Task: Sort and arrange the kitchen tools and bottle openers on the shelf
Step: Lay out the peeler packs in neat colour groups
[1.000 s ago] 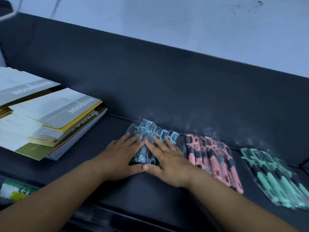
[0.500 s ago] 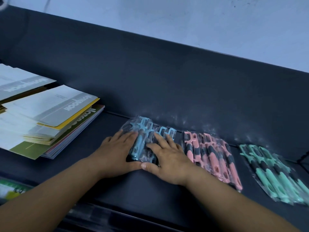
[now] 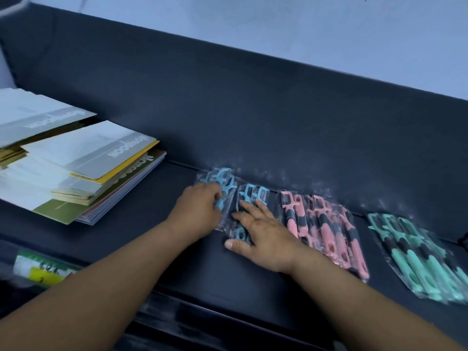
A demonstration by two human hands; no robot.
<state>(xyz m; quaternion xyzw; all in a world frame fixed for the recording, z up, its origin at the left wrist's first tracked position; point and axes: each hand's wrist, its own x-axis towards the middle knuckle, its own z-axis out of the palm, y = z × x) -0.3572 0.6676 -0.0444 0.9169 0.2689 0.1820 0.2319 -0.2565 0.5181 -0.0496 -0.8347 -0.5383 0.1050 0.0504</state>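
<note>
A pile of blue kitchen tools in clear packets (image 3: 249, 198) lies on the dark shelf (image 3: 157, 224) against its back wall. My left hand (image 3: 198, 210) curls its fingers round the leftmost blue packet (image 3: 224, 182), which sits slightly apart from the others. Flat on the remaining blue packets, with fingers straight, rests my right hand (image 3: 263, 235). To the right lie a row of pink tool packets (image 3: 326, 224) and then a fan of teal tool packets (image 3: 420, 257).
A stack of notebooks and booklets (image 3: 76, 168) fills the shelf's left part. A green and yellow price label (image 3: 43, 272) sits on the shelf's front edge at the lower left. The dark back wall (image 3: 253, 122) rises behind the tools.
The blue pile has split into two groups. My left hand has curled round the left packet and drawn it leftward, while my right hand stays pressed on the others.
</note>
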